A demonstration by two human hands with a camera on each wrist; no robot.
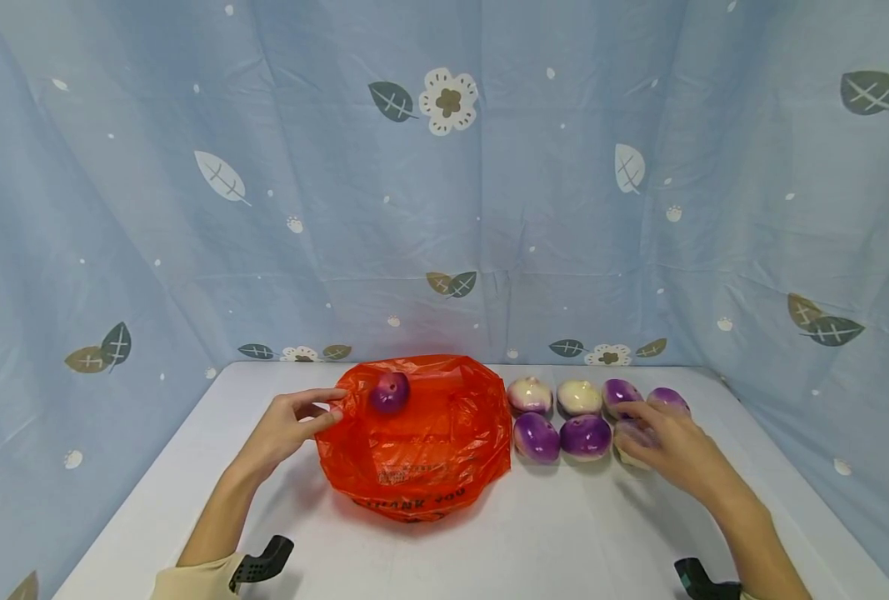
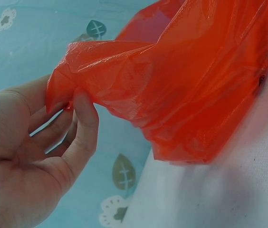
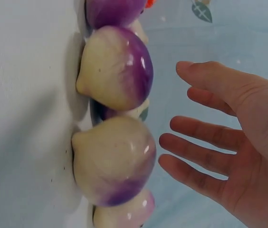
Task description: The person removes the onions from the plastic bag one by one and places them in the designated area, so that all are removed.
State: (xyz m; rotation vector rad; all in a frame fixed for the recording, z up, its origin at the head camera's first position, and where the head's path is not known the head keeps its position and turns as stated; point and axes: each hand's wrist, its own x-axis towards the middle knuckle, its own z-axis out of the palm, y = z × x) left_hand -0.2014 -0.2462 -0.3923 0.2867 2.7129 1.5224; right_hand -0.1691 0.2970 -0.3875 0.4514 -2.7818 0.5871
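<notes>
My left hand [image 1: 287,429] pinches the left rim of a red plastic bag [image 1: 437,433] between thumb and fingers; the left wrist view shows the film [image 2: 119,80] caught at the fingertips. The bag's mouth gapes upward, and one purple turnip [image 1: 389,393] shows inside at its left. To the right of the bag, several glossy purple-and-white turnips [image 1: 585,437] stand in two rows. Over the right end of these rows hovers my right hand [image 1: 680,446], partly covering a turnip. From the right wrist view, its fingers are spread, apart from the nearest turnip [image 3: 117,161].
A white table [image 1: 549,533] carries the bag and the turnips. Behind it hangs a blue curtain [image 1: 534,208] printed with leaves and flowers, meeting the table's back edge. Dark camera mounts [image 1: 262,560] sit at both wrists.
</notes>
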